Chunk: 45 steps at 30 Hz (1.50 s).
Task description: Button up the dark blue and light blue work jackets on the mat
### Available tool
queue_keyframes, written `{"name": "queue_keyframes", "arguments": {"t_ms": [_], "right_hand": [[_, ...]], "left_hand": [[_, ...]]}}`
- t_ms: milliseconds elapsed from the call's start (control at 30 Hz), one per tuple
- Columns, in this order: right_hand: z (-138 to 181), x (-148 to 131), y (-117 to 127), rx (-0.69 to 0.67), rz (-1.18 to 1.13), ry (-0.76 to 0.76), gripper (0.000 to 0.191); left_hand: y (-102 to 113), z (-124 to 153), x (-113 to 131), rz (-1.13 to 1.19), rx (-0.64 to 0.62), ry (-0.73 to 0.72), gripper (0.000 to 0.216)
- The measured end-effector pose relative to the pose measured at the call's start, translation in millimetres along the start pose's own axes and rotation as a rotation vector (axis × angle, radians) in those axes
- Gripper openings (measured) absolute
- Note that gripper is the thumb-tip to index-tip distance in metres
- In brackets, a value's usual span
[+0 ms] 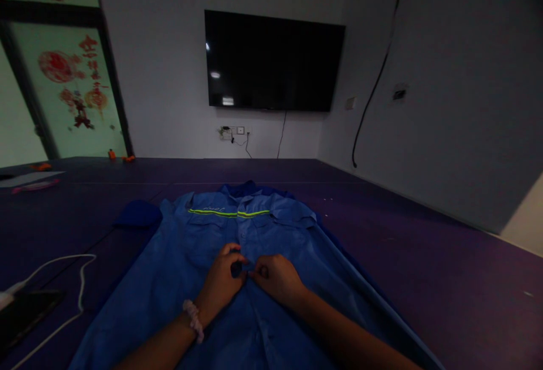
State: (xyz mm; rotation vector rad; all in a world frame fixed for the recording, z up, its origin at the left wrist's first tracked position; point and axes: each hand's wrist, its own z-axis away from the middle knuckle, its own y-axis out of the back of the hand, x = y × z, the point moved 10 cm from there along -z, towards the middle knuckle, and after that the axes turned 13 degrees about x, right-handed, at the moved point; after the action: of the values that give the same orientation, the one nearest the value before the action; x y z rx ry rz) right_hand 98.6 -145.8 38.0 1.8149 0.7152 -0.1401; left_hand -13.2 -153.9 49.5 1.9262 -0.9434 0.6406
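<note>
A blue work shirt (pixel 203 228) lies spread on the purple surface, collar pointing away from me, with a yellow-green stripe across its chest. My left hand (pixel 224 274), with a pale scrunchie on the wrist, pinches the shirt's front placket near the middle. Close against it, my right hand (pixel 278 279) pinches the same front edge from the other side. The fingertips of both hands almost meet there. Whether a button sits between them is too small and dark to tell.
A blue cap (pixel 138 214) lies left of the shirt. At the lower left are a dark phone (pixel 29 313) and a white cable (pixel 82 279). A television (pixel 274 61) hangs on the far wall, and a black cord (pixel 373 93) dangles at right.
</note>
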Motion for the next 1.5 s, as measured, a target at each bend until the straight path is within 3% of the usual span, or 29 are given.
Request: {"name": "queue_keyframes", "arguments": {"t_ms": [367,700,1000,1500], "right_hand": [[1.6,-4.9,0.6,0.01,0.076,0.072,0.017],[1.6,-6.6,1.3,0.013,0.074,0.088,0.022],[1.7,-10.6,0.7,0.038,0.07,0.166,0.043],[6.8,-31.6,-1.0,-0.051,0.173,0.338,0.038]], "left_hand": [[-7.9,6.0,18.9,-0.081,-0.103,-0.153,0.017],[-12.0,7.6,16.8,-0.188,-0.161,-0.213,0.012],[-14.7,8.7,21.9,-0.258,-0.207,-0.268,0.019],[-16.3,9.7,20.8,-0.282,-0.214,-0.283,0.012]]}}
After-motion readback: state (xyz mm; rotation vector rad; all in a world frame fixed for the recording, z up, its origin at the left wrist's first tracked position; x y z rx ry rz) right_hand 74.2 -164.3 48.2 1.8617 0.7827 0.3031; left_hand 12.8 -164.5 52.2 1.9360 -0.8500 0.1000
